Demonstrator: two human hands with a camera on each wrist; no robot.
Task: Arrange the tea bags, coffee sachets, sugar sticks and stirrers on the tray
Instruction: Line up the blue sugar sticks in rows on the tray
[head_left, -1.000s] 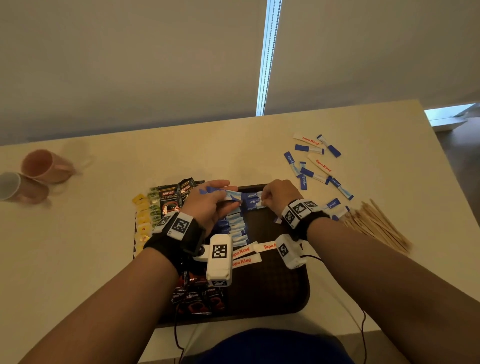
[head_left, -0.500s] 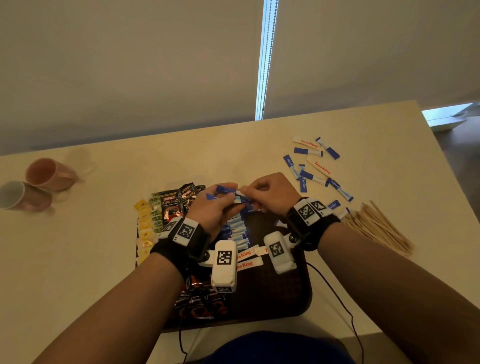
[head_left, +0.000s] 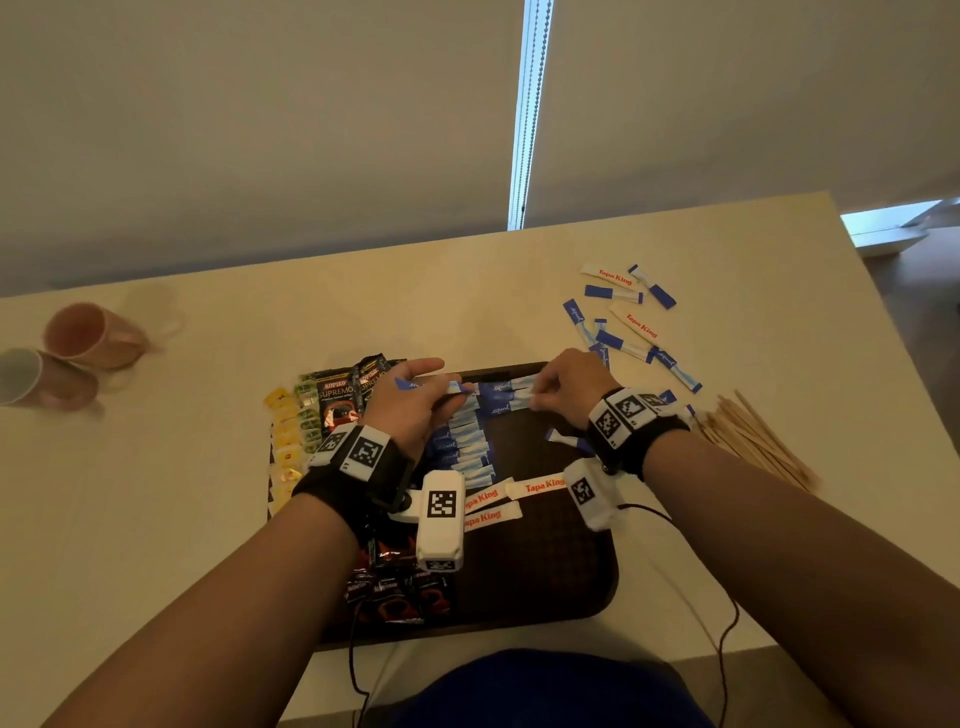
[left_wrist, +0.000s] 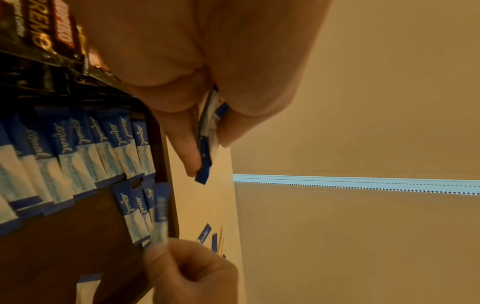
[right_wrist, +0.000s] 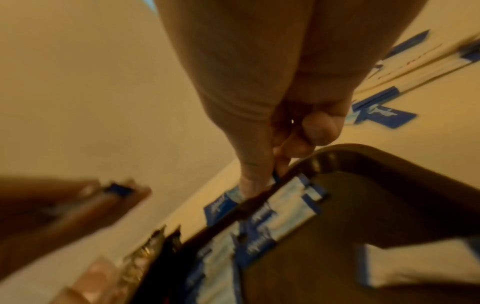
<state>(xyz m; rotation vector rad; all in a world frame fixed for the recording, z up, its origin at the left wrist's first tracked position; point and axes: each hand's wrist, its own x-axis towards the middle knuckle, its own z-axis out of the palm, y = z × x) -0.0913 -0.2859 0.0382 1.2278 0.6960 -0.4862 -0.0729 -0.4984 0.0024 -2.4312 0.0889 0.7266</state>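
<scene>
left hand is pinching a few blue sugar sticks, stack only showing in the left wrist view | right hand is pinching one stick at the tray far rim | bare tray floor lying just under those fingertips

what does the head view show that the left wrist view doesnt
Only the head view: two cups, the stirrers, yellow tea bags and Tapa King sticks.
Only the left wrist view: the left hand's fingers pinching blue sticks edge-on.
Both: the tray, its row of blue equal sticks, the coffee sachets and the right hand.
</scene>
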